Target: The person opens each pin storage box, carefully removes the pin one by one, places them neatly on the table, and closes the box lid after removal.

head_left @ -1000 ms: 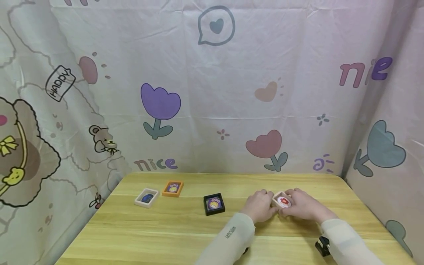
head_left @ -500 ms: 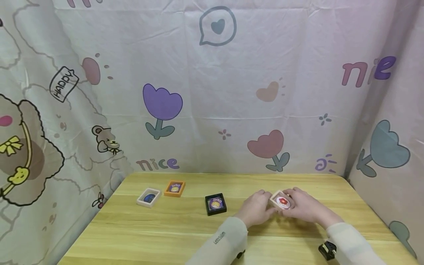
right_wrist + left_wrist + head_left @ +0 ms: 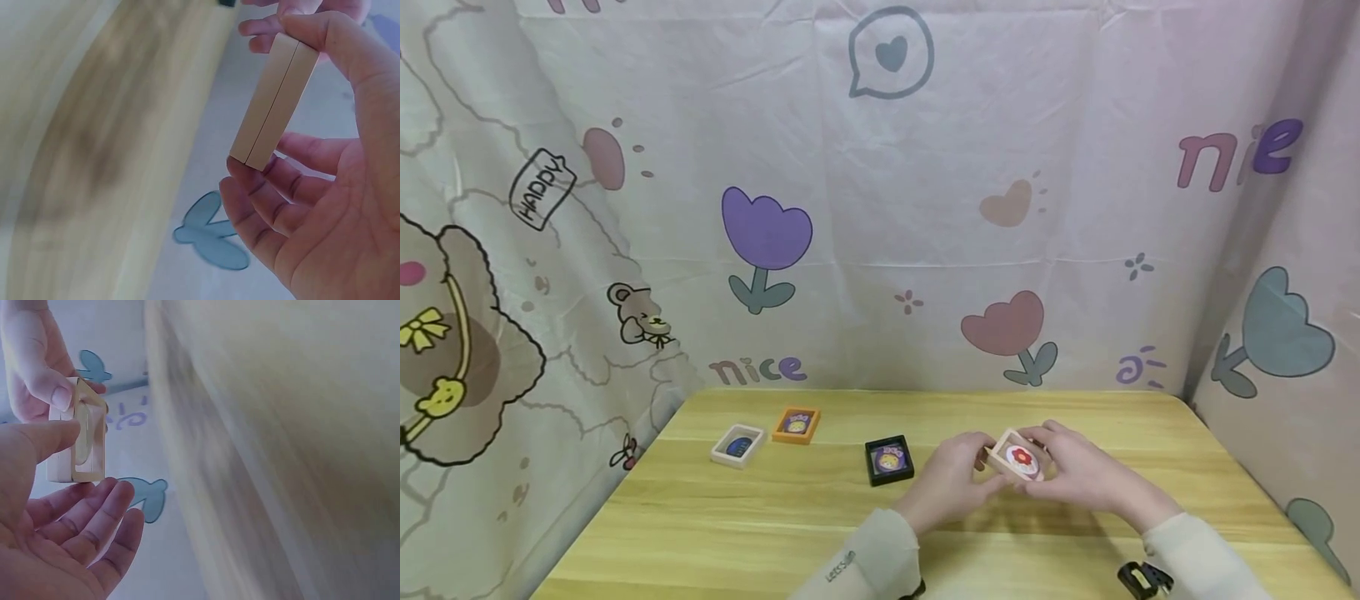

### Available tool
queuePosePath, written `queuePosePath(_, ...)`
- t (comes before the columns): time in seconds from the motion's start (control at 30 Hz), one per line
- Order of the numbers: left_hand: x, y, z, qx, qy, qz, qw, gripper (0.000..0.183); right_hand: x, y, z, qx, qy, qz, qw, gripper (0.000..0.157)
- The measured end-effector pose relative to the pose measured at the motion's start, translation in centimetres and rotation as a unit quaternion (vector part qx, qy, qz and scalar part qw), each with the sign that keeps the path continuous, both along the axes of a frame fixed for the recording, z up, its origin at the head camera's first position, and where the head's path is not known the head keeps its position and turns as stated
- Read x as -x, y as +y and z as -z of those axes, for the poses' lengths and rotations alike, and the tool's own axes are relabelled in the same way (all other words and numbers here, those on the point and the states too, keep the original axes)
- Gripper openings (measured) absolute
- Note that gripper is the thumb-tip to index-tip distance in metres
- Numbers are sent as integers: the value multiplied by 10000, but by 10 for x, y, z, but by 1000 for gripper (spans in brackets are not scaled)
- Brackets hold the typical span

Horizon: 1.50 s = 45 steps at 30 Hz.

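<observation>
A small beige box frame, with a round white piece bearing a red flower inside, is held tilted above the table between both hands. My left hand pinches its left side; in the left wrist view the thumb lies on the frame and the other fingers spread below. On the other side my right hand grips the frame between thumb and fingers. A seam runs along the frame's edge in the right wrist view.
Left of the hands lie a black frame, an orange frame and a white frame, each with a picture inside. A black clip-like object shows by the right sleeve. A printed curtain hangs behind the wooden table.
Both hands have shifted left and lifted the beige frame, with its shadow now showing on the table below. The other frames have stayed where they were.
</observation>
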State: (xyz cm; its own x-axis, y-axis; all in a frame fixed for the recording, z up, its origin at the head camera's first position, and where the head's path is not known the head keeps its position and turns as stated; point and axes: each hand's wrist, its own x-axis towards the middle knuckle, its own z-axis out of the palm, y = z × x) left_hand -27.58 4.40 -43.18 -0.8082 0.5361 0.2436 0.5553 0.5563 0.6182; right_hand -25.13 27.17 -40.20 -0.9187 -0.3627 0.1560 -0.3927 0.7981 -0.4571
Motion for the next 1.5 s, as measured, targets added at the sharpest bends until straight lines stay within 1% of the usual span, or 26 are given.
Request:
queuePosePath(0.17, -12, -19, -10, -635, -420, 186, 9969, 43, -9, -11, -11, 191, 125, -272, 9994, 80)
queuePosePath(0.3, -21, -31, -15, -901, -710, 222, 9932, 48, -18, -17, -17, 324, 174, -522, 9980, 78)
queuePosePath(0.4, -27, -38, -17, -1070, -872, 255, 9901, 50, -25, -22, -20, 298, 251, -635, 9972, 77)
queuePosePath(0.5, -32, -46, -18, -1193, -891, 295, 9884, 51, -30, -27, -23, 256, 362, -727, 9964, 77)
queuePosePath(0.6, -37, -53, -17, -1269, -787, 313, 9883, 53, -35, -31, -24, 218, 447, -833, 9953, 77)
queuePosePath(0.73, -43, -61, -16, -1356, -811, 293, 9870, 56, -40, -37, -26, 227, 463, -952, 9941, 77)
queuePosePath(0.97, -48, -68, -11, -1554, -976, 448, 9820, 59, -46, -42, -27, 279, 469, -1119, 9922, 76)
queuePosePath(1.13, -52, -73, -10, -1613, -1025, 405, 9807, 60, -47, -46, -27, 259, 464, -1163, 9918, 73)
queuePosePath(1.3, -58, -76, -9, -1681, -1232, 415, 9772, 59, -50, -47, -27, 252, 451, -1174, 9917, 71)
queuePosePath(1.37, -60, -77, -8, -1756, -1355, 473, 9739, 61, -52, -48, -27, 253, 447, -1203, 9914, 70)
queuePosePath(1.5, -63, -80, -7, -1880, -1422, 677, 9695, 69, -57, -49, -26, 202, 477, -1242, 9909, 71)
